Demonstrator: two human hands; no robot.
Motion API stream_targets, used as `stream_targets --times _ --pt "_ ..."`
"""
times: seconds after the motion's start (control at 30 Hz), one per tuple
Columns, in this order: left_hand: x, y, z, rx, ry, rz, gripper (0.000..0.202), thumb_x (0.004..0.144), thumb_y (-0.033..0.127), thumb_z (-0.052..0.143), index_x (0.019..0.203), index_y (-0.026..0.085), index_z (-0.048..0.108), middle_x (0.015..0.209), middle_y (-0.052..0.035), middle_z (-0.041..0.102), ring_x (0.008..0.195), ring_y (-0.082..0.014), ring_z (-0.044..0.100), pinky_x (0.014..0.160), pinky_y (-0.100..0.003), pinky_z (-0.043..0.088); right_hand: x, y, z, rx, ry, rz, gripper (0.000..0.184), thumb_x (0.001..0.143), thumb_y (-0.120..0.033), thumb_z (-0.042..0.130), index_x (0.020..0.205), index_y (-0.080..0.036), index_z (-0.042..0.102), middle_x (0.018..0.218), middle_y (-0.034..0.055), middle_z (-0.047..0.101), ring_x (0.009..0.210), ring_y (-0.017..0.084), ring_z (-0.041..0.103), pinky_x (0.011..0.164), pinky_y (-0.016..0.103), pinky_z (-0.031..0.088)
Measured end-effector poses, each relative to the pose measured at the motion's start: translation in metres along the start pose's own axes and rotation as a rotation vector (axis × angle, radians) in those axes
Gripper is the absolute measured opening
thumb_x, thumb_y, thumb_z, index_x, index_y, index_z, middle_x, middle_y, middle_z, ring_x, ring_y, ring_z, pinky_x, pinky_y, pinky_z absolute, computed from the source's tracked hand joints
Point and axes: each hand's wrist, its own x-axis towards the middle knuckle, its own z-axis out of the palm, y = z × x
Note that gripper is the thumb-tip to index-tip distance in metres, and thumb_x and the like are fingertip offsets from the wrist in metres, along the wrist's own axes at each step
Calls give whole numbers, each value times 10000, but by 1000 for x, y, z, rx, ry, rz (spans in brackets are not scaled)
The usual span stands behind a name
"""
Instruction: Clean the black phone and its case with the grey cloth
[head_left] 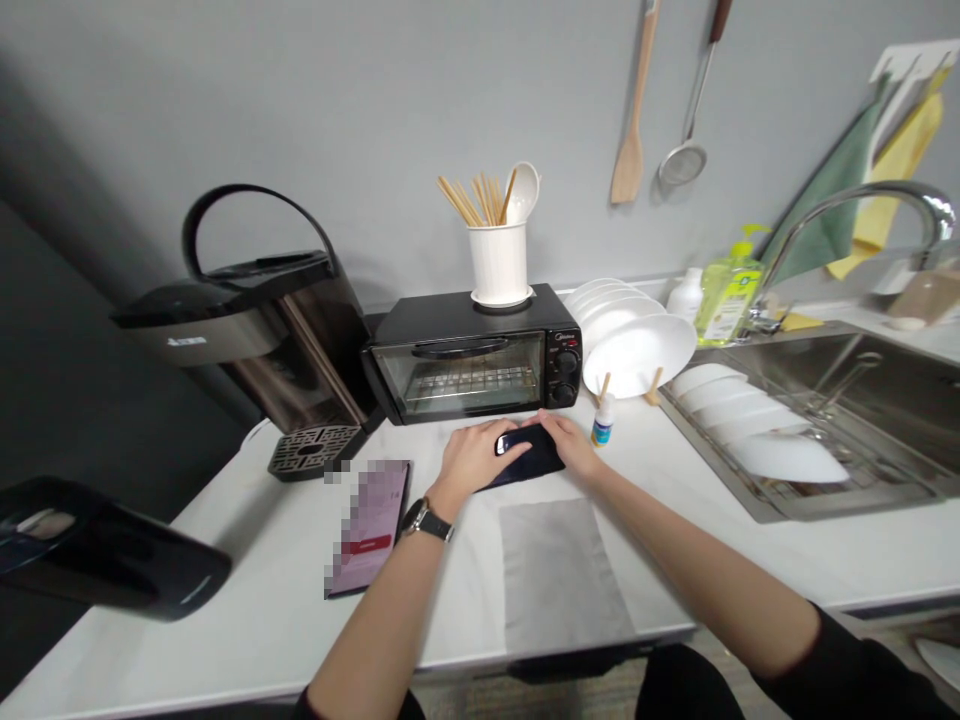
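Head view: left hand (474,455) and right hand (571,445) clasp the dark glossy device (529,462) at twelve o'clock; probably rigid, slippery, best gripped edgewise.

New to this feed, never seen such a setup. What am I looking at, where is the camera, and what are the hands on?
No machine here: a person works with two bare hands, and the single picture comes from a camera on their head, looking forward and down. The left hand, wearing a watch, and the right hand both clasp a dark glossy object lying on the white counter, just before a black toaster oven. Nearer the person lie a grey cloth and a phone. A small bottle stands right of the hands; white plates and a sink are further right.
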Motion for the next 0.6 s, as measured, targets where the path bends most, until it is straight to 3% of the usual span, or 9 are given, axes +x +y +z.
stream_targets --times 0.13,0.27,0.6 --pt "1 3 3 41 82 -42 379 1005 588 564 1140 274 728 1071 -18 815 934 -262 765 754 -328 483 3 3 2 175 16 123 610 766 -822 649 734 -215 700 756 31 766 756 238 702 762 366 529" --pt "0 2 6 56 142 -36 365 989 582 601 1096 261 735 1014 -13 816 878 -251 765 711 -329 465 -1 -3 4 339 9 194 573 694 -778 764 732 -208 720 749 28 776 737 220 707 755 341 516" --pt "-2 -4 7 15 266 77 334 979 566 633 1038 267 769 978 9 814 835 -203 765 671 -312 448 -12 -19 1 586 -68 348 402 797 -589 797 861 -193 765 840 36 806 795 209 730 796 327 519"
